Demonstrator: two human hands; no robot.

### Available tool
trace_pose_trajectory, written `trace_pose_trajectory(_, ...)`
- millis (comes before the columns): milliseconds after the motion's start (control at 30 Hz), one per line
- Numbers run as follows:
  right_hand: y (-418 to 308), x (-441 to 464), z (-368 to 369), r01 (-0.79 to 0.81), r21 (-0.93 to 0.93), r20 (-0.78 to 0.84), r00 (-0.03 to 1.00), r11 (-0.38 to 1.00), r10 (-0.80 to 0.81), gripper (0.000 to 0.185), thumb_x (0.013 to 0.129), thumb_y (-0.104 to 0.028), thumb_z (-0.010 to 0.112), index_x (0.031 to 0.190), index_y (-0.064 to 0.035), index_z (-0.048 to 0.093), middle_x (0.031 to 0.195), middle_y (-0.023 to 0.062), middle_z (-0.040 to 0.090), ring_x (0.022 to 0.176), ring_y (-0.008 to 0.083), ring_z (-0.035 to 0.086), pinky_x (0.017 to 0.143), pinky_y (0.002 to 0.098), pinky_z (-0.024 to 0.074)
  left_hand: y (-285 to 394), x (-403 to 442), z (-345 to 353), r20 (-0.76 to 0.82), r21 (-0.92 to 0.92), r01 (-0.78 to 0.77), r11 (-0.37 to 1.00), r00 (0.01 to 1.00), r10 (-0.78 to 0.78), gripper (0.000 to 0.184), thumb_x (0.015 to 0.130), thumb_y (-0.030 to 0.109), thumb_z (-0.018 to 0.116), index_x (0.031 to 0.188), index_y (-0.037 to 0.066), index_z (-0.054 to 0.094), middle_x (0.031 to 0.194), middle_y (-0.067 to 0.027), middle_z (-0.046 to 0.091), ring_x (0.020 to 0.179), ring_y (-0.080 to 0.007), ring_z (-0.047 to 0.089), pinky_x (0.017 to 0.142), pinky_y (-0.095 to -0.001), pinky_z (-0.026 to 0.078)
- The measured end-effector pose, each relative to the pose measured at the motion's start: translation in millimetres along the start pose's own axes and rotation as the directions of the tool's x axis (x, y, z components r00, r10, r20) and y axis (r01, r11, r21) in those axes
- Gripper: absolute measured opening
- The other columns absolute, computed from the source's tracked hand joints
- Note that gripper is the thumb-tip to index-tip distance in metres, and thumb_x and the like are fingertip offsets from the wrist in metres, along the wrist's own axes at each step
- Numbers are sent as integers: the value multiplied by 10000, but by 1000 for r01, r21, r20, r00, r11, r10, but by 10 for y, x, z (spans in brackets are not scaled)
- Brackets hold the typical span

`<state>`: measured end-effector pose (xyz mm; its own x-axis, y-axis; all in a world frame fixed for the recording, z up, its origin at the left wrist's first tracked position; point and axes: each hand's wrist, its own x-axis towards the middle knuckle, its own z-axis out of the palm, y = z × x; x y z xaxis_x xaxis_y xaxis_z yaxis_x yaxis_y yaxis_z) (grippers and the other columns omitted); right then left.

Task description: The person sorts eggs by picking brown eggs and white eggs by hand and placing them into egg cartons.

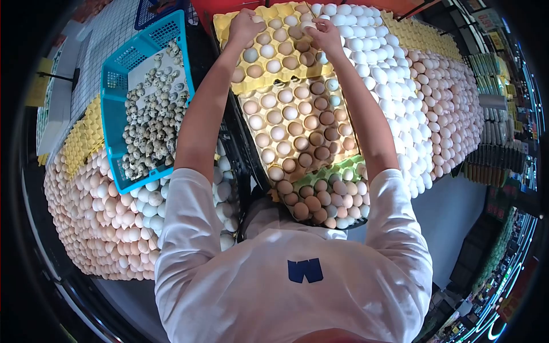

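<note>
Though small — yellow-tray eggs (267,51), mostly tan, seemingly smooth.

So both arms are stretched way out ahead of the navy patch (305,271) on the chest. Left forearm (205,114) runs out to the left of it, right forearm (366,106) to the right, both bare past the short white sleeves, both angling inward. Left hand (247,27) is far ahead and left of the patch, fingers curled; right hand (327,35) is far ahead and a bit right, fingers bent inward. Hands are well apart, can't tell how tight the fingers are.
</note>
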<state>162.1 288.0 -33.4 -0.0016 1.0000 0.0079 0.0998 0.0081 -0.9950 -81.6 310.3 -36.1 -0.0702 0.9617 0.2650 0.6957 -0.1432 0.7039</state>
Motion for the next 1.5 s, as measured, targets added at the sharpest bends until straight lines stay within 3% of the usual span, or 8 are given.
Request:
trace_pose_trajectory(233, 197, 819, 411, 352, -674, -8, 876, 649, -483, 406, 756, -207, 703, 1113, -29, 626, 958, 147, 683, 811, 177, 657, 729, 287, 526, 189, 291, 169, -60, 66, -238, 969, 969, 242, 300, 782, 140, 657, 1049, 5, 627, 951, -150, 624, 875, -272, 609, 774, -364, 492)
trace_pose_trajectory(533, 185, 661, 369, 500, -561, 34, 810, 660, -585, 194, 789, -58, 615, 961, 29, 638, 889, 205, 639, 853, 350, 610, 767, 408, 483, 91, 392, 402, 39, -12, -66, 998, 997, 67, 222, 791, 72, 608, 999, 1, 642, 1044, -246, 589, 978, -382, 585, 853, -420, 469)
trace_pose_trajectory(600, 198, 489, 123, 421, -571, 103, 888, 705, -447, 327, 815, -169, 658, 1111, -33, 634, 954, 126, 687, 831, 160, 655, 735, 284, 526, 189, 253, 275, 59, -76, -55, 996, 996, 60, 204, 797, 69, 599, 983, -5, 638, 1013, -238, 604, 968, -373, 593, 838, -415, 471)
trace_pose_trajectory(833, -14, -1353, -971, 175, -270, -71, 977, 947, -201, 188, 908, -148, 585, 1036, -47, 679, 875, 6, 685, 755, 67, 572, 676, 223, 471, 650, -260, -47, 226, -274, -98, 957, 960, 164, 183, 819, 95, 571, 943, -32, 617, 833, -221, 630, 805, -347, 631, 714, -385, 484)
trace_pose_trajectory(1033, -49, -3081, -1708, -170, -593, 33, 972, 787, 234, 206, 887, -131, 601, 1063, -40, 656, 821, 44, 669, 733, 103, 577, 666, 262, 475, 1368, -1492, -109, 770, -319, 19, 947, 588, 248, 306, 919, 207, 575, 1146, 4, 602, 809, 19, 574, 749, -45, 489, 672, -210, 436)
trace_pose_trajectory(1167, -120, -3787, -1541, -101, -850, -24, 988, 517, 154, 255, 716, -50, 607, 967, -35, 648, 908, 128, 637, 812, 341, 608, 742, 418, 508, 1765, -2532, 140, 869, -356, -117, 927, 324, 375, 328, 885, 256, 625, 1117, 25, 612, 935, -101, 646, 869, -173, 624, 771, -304, 502)
trace_pose_trajectory(1267, -65, -3910, -1457, 47, -943, 72, 995, 328, 64, 266, 687, -41, 613, 951, -49, 644, 971, 112, 598, 892, 322, 579, 762, 407, 513, 1777, -3168, 545, 809, -389, -461, 798, 243, 535, 366, 825, 236, 648, 1144, 66, 593, 1053, -130, 601, 970, -294, 598, 834, -386, 484)
trace_pose_trajectory(1500, 89, -3859, -1512, 130, -979, 137, 990, 159, 37, 268, 633, -28, 632, 899, -63, 636, 952, 78, 594, 928, 291, 566, 772, 389, 508, 1900, -3490, 628, 856, -345, -437, 831, 216, 469, 377, 704, 252, 741, 1012, 67, 624, 1002, -112, 609, 951, -293, 602, 798, -403, 488)
